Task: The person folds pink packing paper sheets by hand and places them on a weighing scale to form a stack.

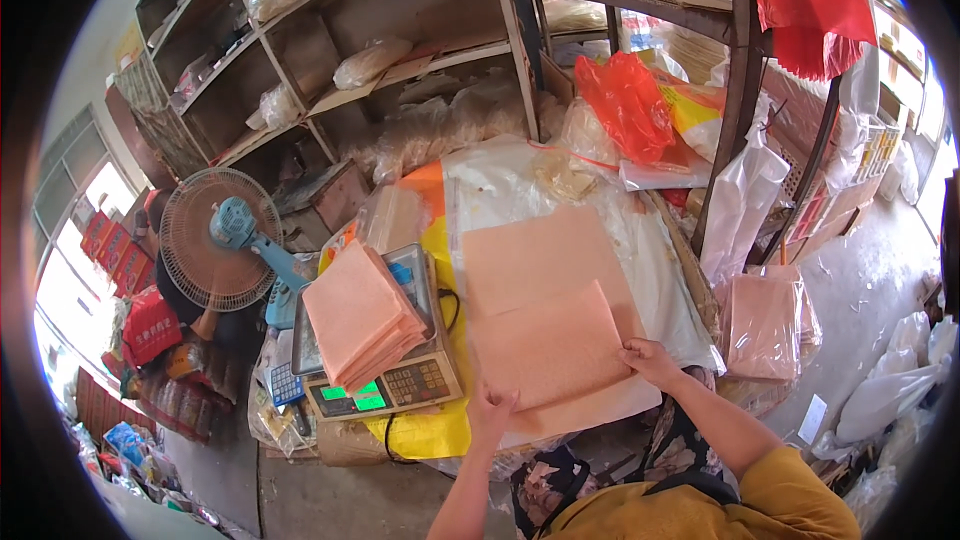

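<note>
A large pink sheet [536, 251] lies on the plastic-covered table, with a smaller folded pink sheet or stack [555, 345] over its lower part. My left hand [493, 409] grips the near left corner of the folded piece. At its right edge, my right hand [651, 361] pinches the side between thumb and fingers. To the left, a stack of folded pink sheets [364, 315] rests on the metal pan of a digital scale [386, 386], whose display glows green. Whether the pink material is paper or thin cloth cannot be told.
A blue electric fan [232, 221] and a calculator [286, 384] are left of the scale. Shelves [420, 64] with plastic-wrapped packs stand behind. A red plastic bag [626, 109] lies at the back right. Wrapped pink sheets [763, 326] are beside the table's right edge. Behind the fan is another person [206, 326].
</note>
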